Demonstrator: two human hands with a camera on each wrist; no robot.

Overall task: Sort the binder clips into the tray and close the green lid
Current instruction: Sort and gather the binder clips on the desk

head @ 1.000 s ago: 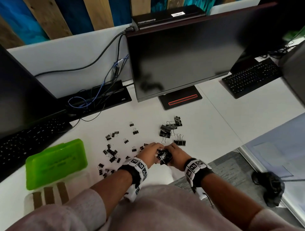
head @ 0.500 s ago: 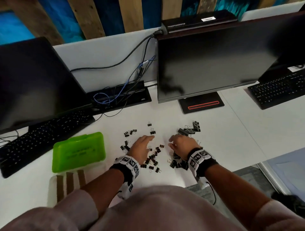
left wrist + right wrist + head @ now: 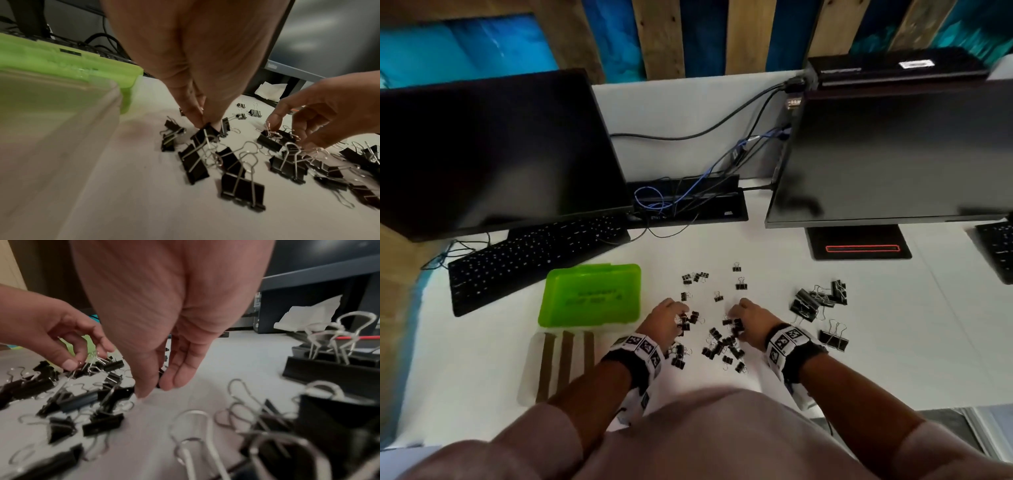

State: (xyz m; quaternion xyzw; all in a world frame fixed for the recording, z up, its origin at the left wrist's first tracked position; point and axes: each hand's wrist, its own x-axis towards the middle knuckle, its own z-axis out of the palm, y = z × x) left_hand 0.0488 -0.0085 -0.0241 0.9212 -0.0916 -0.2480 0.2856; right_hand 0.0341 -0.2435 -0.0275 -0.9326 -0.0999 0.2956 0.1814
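Small black binder clips (image 3: 722,342) lie scattered on the white desk between my hands. My left hand (image 3: 679,317) reaches down into them and pinches one small clip (image 3: 205,129) between thumb and fingertips. My right hand (image 3: 734,317) is curled over the clips beside it; in the right wrist view its thumb and fingers (image 3: 180,374) close on a small dark clip (image 3: 159,378), mostly hidden. To the left lies the clear tray (image 3: 530,363) with brown dividers, and the green lid (image 3: 589,294) lies flipped open behind it.
Larger black binder clips (image 3: 818,298) are heaped to the right, one (image 3: 832,337) nearer me. A black keyboard (image 3: 534,253) and a monitor (image 3: 493,154) stand behind the lid, a second monitor (image 3: 893,154) at right, and a cable box (image 3: 688,202) between them.
A second ago both hands held a bunch of clips together at the desk's front edge. The clips now lie spread on the desk, and each hand has curled down onto one.
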